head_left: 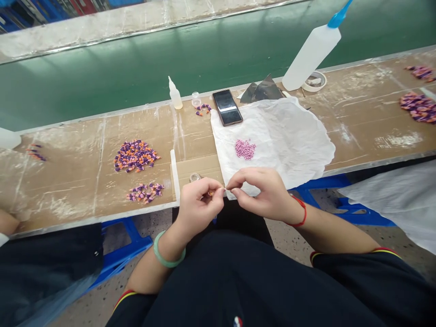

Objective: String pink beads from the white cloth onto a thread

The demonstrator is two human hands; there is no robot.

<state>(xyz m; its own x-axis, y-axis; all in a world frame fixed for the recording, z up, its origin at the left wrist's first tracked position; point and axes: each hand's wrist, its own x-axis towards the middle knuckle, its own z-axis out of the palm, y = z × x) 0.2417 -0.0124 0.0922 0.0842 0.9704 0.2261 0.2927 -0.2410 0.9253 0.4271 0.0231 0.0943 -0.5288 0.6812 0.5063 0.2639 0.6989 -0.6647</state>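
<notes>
My left hand (200,202) is closed in a pinch at the table's front edge, with a small orange-and-purple piece (210,194) partly showing between its fingers. Close beside its fingertips, my right hand (262,193) has thumb and index finger brought together; whatever they hold is too small to make out. Behind the hands, a heap of tiny pink pieces (245,149) lies on a white cloth (289,141). A small clear round container (195,177) stands just behind my left hand. To the left are a large pile of purple-and-orange pieces (135,155) and a smaller pile (145,193).
A phone (227,107), a small dropper bottle (175,95), a large white bottle (311,56) and a tape roll (315,81) line the back edge. A white strip (175,175) lies left of the hands. People sit on both sides.
</notes>
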